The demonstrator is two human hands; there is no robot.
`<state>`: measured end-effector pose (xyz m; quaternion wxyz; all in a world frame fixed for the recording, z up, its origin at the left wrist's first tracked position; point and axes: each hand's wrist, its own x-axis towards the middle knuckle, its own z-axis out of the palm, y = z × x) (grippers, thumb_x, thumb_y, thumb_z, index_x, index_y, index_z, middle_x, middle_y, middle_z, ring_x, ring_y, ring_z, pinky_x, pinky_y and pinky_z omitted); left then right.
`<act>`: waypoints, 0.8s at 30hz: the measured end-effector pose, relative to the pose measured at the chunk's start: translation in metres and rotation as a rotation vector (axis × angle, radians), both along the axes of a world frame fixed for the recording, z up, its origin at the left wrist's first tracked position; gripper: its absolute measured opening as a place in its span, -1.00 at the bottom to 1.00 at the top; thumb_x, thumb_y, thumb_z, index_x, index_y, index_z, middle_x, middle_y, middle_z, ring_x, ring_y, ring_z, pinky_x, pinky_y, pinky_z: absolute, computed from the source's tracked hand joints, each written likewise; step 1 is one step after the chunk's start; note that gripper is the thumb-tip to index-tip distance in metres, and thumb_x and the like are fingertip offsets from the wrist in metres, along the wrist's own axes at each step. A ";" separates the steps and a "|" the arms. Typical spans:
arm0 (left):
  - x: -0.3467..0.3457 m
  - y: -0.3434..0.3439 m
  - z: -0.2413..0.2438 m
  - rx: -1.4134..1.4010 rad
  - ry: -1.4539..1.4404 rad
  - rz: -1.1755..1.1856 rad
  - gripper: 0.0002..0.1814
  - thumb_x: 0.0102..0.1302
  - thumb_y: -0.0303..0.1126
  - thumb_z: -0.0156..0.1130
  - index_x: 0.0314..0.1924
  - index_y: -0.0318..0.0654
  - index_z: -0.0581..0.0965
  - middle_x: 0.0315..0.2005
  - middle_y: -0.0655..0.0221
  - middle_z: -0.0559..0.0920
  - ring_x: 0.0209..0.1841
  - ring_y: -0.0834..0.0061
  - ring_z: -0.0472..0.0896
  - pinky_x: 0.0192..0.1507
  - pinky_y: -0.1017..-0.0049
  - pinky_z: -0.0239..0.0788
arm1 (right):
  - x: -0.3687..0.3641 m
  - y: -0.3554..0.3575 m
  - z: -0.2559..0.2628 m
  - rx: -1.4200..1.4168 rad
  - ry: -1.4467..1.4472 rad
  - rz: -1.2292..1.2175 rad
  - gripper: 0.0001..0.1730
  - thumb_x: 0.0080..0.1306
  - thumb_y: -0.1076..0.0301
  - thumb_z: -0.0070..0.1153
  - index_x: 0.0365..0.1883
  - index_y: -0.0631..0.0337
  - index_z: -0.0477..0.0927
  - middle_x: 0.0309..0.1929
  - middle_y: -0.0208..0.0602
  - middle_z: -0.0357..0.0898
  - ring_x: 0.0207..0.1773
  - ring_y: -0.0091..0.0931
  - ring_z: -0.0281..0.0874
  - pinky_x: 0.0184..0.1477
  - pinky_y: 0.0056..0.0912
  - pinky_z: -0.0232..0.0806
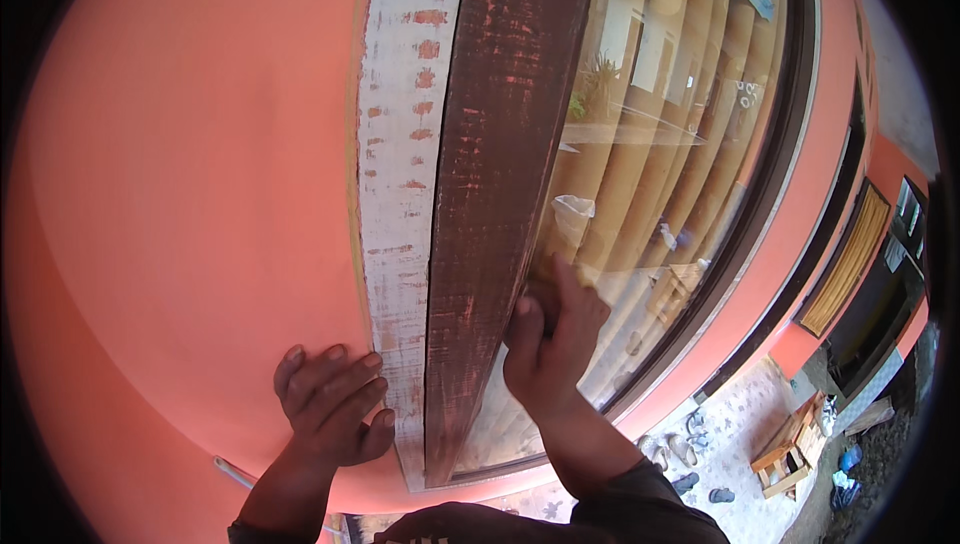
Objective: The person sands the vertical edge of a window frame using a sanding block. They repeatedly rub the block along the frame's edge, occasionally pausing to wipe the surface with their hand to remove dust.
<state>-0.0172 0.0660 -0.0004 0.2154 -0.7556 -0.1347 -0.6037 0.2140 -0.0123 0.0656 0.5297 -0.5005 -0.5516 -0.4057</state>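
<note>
My left hand lies against the coral-painted wall, its fingertips at the edge of a white-painted wooden trim board with worn reddish patches. It holds nothing. Beside the trim runs a dark brown wooden window frame, streaked with reddish scuffs. My right hand is at the frame's inner edge, against the window glass, with the index finger stretched out and the thumb by the brown wood. Something dark shows between thumb and finger; whether it is a held object or shadow and reflection, I cannot tell.
Tan curtains hang behind the reflective glass. Below, on a patterned floor, lie several sandals and shoes and a wooden stool. Blue plastic bags lie on the ground at the right. Another curtained window is farther along the wall.
</note>
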 end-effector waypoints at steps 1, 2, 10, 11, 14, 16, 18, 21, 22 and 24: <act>-0.001 0.001 0.000 0.005 -0.001 0.003 -0.74 0.30 -0.08 0.17 -0.39 -0.03 0.64 -0.14 0.49 0.74 0.18 0.38 0.52 0.46 0.15 0.04 | 0.000 0.004 0.013 0.042 0.010 0.035 -0.44 0.35 0.43 0.11 0.31 0.36 0.40 -0.33 -0.40 0.68 -0.24 -0.36 0.40 0.00 -0.17 0.08; -0.001 0.002 0.000 0.009 -0.002 0.007 -0.74 0.30 -0.08 0.17 -0.39 -0.03 0.64 -0.14 0.50 0.74 0.18 0.39 0.52 0.46 0.15 0.05 | 0.000 0.004 0.012 0.049 0.051 0.114 -0.43 0.34 0.43 0.12 0.32 0.36 0.39 -0.33 -0.39 0.67 -0.23 -0.35 0.40 0.01 -0.18 0.08; -0.001 0.002 -0.001 0.011 0.008 -0.015 -0.74 0.30 -0.08 0.17 -0.40 -0.05 0.64 -0.18 0.49 0.75 0.18 0.39 0.52 0.45 0.16 0.06 | -0.005 -0.006 -0.021 -0.051 0.021 0.106 -0.35 0.23 0.47 0.17 0.34 0.34 0.41 -0.27 -0.32 0.59 -0.17 -0.32 0.41 0.02 -0.20 0.08; -0.002 0.002 -0.002 0.016 0.014 -0.003 -0.74 0.30 -0.08 0.17 -0.40 -0.05 0.64 -0.18 0.49 0.75 0.18 0.39 0.52 0.45 0.16 0.06 | -0.008 -0.001 -0.008 -0.035 0.022 0.121 -0.35 0.24 0.47 0.17 0.34 0.34 0.41 -0.28 -0.33 0.60 -0.18 -0.32 0.41 0.02 -0.20 0.08; -0.004 0.001 0.000 0.006 0.012 0.015 -0.74 0.30 -0.09 0.16 -0.41 -0.05 0.64 -0.18 0.49 0.75 0.17 0.39 0.52 0.45 0.16 0.06 | -0.009 0.014 0.031 0.082 0.021 0.158 -0.36 0.28 0.43 0.16 0.34 0.37 0.39 -0.37 -0.44 0.62 -0.22 -0.35 0.42 0.03 -0.19 0.08; -0.004 0.001 0.000 0.004 0.006 0.016 -0.74 0.30 -0.09 0.17 -0.40 -0.05 0.64 -0.18 0.49 0.75 0.17 0.39 0.53 0.45 0.16 0.06 | -0.011 0.014 0.023 0.097 0.055 0.171 -0.38 0.29 0.43 0.15 0.33 0.37 0.39 -0.35 -0.46 0.65 -0.24 -0.36 0.42 0.03 -0.19 0.08; -0.003 0.001 -0.001 0.006 0.004 -0.004 -0.74 0.30 -0.10 0.17 -0.40 -0.06 0.64 -0.18 0.49 0.75 0.16 0.39 0.53 0.45 0.16 0.06 | -0.006 0.002 -0.012 0.043 0.071 0.116 -0.39 0.30 0.43 0.15 0.33 0.37 0.40 -0.31 -0.44 0.69 -0.24 -0.37 0.42 0.03 -0.20 0.09; -0.002 0.000 -0.001 0.012 -0.004 -0.011 -0.74 0.29 -0.10 0.18 -0.40 -0.06 0.64 -0.19 0.48 0.75 0.17 0.39 0.53 0.45 0.16 0.06 | 0.000 -0.004 -0.020 0.017 0.004 0.064 -0.40 0.31 0.43 0.14 0.33 0.37 0.40 -0.29 -0.43 0.70 -0.24 -0.39 0.42 0.04 -0.18 0.09; -0.002 0.000 -0.001 0.011 -0.001 -0.013 -0.74 0.29 -0.10 0.18 -0.40 -0.06 0.64 -0.19 0.49 0.75 0.17 0.39 0.53 0.45 0.17 0.06 | 0.000 -0.005 -0.019 0.013 -0.010 0.058 -0.40 0.31 0.43 0.14 0.33 0.38 0.40 -0.29 -0.43 0.70 -0.24 -0.39 0.42 0.05 -0.17 0.09; 0.001 0.000 0.000 0.004 0.003 -0.017 -0.74 0.29 -0.09 0.18 -0.41 -0.05 0.64 -0.20 0.49 0.75 0.17 0.39 0.52 0.45 0.17 0.06 | -0.002 0.003 0.017 0.090 -0.002 0.071 -0.40 0.30 0.45 0.13 0.32 0.37 0.40 -0.31 -0.43 0.69 -0.24 -0.38 0.43 0.05 -0.15 0.08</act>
